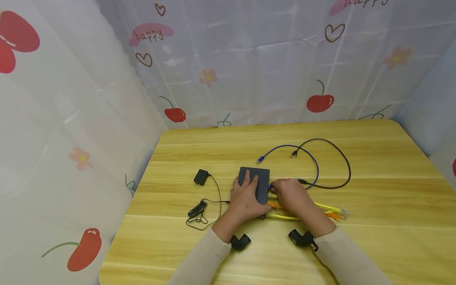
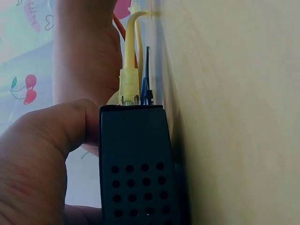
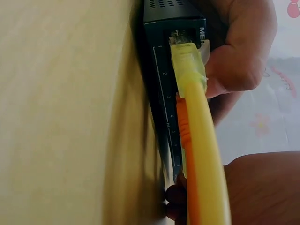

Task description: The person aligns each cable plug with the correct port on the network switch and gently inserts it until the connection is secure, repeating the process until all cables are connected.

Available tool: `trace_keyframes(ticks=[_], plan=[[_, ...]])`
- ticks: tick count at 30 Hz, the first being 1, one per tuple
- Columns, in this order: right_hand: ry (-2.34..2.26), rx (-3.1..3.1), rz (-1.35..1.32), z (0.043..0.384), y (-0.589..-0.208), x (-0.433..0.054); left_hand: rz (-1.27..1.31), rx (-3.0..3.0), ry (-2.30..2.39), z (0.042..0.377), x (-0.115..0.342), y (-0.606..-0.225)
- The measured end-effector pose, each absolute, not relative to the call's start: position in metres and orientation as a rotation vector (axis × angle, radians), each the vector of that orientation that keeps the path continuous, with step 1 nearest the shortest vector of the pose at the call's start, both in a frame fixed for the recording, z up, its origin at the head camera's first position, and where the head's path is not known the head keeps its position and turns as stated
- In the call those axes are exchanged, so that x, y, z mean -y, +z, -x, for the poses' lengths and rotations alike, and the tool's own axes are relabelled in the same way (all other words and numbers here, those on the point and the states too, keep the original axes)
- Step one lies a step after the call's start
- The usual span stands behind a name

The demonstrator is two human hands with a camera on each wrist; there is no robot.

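A black network switch (image 1: pixel 263 186) lies on the table, its numbered row of ports facing right. My left hand (image 1: pixel 246 200) rests on top of it with fingers spread fairly straight and the thumb near the port edge. At the port side, my right hand (image 1: pixel 293 197) pinches the plug end of the blue Ethernet cable (image 1: pixel 317 168); the fingertips partly hide it. Nearer me, a yellow cable plug (image 3: pixel 188 65) sits at the port marked 1 in the right wrist view. An orange cable (image 3: pixel 183 123) and another yellow cable also run from the ports.
A black Ethernet cable (image 1: pixel 350 168) curves across the table behind my right hand. On the left lie a black power adapter (image 1: pixel 201 177) and its bundled cord (image 1: pixel 197 209). Loose yellow and orange cable ends (image 1: pixel 335 216) lie right of my right wrist. Printed curtains surround the table.
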State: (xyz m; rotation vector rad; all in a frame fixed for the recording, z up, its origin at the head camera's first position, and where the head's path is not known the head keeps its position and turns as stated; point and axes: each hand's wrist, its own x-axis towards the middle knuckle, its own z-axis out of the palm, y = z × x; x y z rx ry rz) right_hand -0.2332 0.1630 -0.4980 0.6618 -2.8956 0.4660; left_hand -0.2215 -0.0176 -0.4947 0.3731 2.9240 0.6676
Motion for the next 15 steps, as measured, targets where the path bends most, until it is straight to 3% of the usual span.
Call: trace_keyframes(ticks=[15], plan=[[0.46, 2.896, -0.698, 0.2351, -0.5006, -0.1589, -0.463, -2.957, 0.731, 0.2224, 0.0183, -0.4971]])
